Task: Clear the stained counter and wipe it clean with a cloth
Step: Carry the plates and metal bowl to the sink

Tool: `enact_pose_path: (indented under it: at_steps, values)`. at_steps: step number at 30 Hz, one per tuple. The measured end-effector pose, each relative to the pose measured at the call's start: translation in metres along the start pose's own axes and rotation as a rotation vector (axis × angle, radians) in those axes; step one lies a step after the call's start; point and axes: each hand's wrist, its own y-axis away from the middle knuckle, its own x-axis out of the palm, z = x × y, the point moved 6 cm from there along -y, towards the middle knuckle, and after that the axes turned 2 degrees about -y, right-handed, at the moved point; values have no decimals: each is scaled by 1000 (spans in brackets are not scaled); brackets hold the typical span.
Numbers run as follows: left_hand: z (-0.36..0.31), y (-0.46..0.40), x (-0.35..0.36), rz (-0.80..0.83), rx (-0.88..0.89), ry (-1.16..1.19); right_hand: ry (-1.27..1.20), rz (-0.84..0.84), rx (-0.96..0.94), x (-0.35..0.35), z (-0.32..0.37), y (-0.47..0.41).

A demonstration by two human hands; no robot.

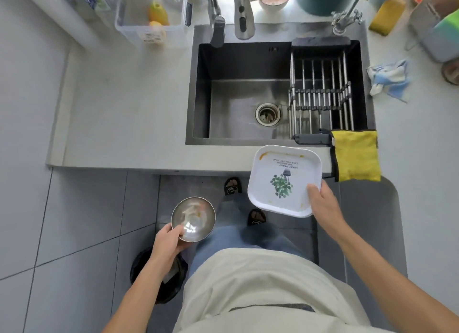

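Note:
My left hand (167, 240) grips the near rim of a small steel bowl (193, 218) with food scraps in it, held over the floor in front of the counter. My right hand (323, 203) holds a white square plate (283, 178) by its near right corner; the plate has a green plant print and orange smears, and it hovers over the counter's front edge by the sink. A yellow cloth (355, 156) hangs over the counter edge just right of the plate. A blue and white cloth (388, 80) lies crumpled on the right counter.
The white counter (124, 114) stretches left of a dark steel sink (238, 94) with a drying rack (323, 91) across its right half. Faucets (243, 17), a clear bin (149, 14) and bottles line the back. A black bin (159, 275) stands on the floor below my left arm.

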Motion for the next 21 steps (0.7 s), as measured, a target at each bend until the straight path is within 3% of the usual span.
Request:
enact_pose_path:
  at_steps: [15,21]
  values:
    - [-248,-70,114,232,162,-57,-154,-147,94,21,87,-94]
    - [-309,-105,169,205,136,29,-87,-136,51,41,143,-168]
